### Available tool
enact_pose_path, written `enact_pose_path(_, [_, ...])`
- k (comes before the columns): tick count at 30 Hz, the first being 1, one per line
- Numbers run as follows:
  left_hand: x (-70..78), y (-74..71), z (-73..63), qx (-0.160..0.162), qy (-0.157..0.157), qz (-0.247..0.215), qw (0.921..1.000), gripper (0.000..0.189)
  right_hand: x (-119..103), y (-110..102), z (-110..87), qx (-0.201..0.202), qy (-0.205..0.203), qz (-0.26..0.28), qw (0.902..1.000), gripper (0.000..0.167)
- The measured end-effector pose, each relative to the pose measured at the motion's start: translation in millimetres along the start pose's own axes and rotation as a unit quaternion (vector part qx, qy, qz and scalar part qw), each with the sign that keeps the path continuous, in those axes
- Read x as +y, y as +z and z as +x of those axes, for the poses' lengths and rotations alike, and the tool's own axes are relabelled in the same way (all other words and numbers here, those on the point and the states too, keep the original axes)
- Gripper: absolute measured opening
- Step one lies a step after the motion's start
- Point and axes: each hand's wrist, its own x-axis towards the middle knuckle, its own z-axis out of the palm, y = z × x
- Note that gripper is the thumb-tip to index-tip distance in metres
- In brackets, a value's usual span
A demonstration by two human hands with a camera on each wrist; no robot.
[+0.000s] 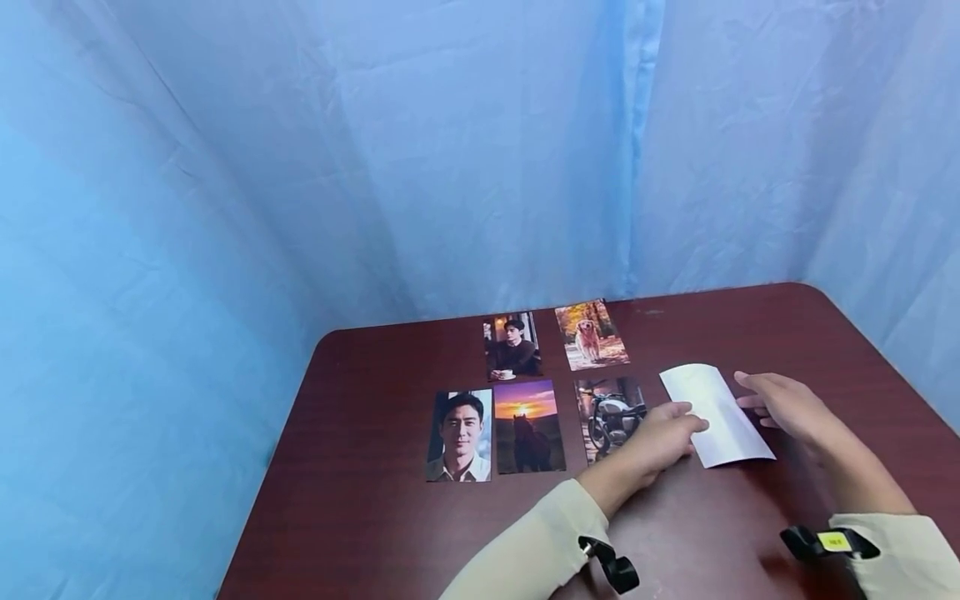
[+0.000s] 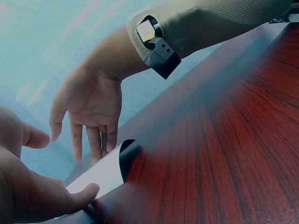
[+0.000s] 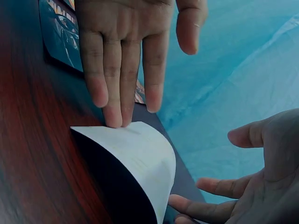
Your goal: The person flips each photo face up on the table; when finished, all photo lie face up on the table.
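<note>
A white-backed photo card [image 1: 712,408] arches up from the table's right part, its picture side hidden. My left hand [image 1: 660,437] touches the card's left edge with fairly straight fingers; in the right wrist view, the left fingers [image 3: 112,88] meet its edge and the thumb stands apart. My right hand [image 1: 795,408] is at the opposite edge, fingers extended and spread from the thumb; in the left wrist view, the right hand [image 2: 96,102] reaches down behind the card. Partly covered by my left forearm and hand, a motorcycle photo [image 1: 607,417] lies just left of the white card.
Photos lie face up on the dark red table [image 1: 360,533]: a portrait [image 1: 460,437], a horse at sunset [image 1: 528,425], a person with a cup [image 1: 513,346] and a dog [image 1: 591,335]. Blue curtains [image 1: 480,150] hang behind the table.
</note>
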Motion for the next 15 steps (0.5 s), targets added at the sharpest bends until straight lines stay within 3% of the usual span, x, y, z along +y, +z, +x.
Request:
enact_pose_path(9, [0.8, 0.2, -0.1, 0.0, 0.007, 0.027, 0.9996, 0.05, -12, 5, 1.8, 0.015, 0.005, 0.005, 0.9999, 0.084])
enact_pose_path(15, [0.4, -1.1, -0.4, 0.0, 0.006, 0.045, 0.999, 0.049, -19, 7, 3.5, -0.007, 0.006, -0.014, 0.9999, 0.089])
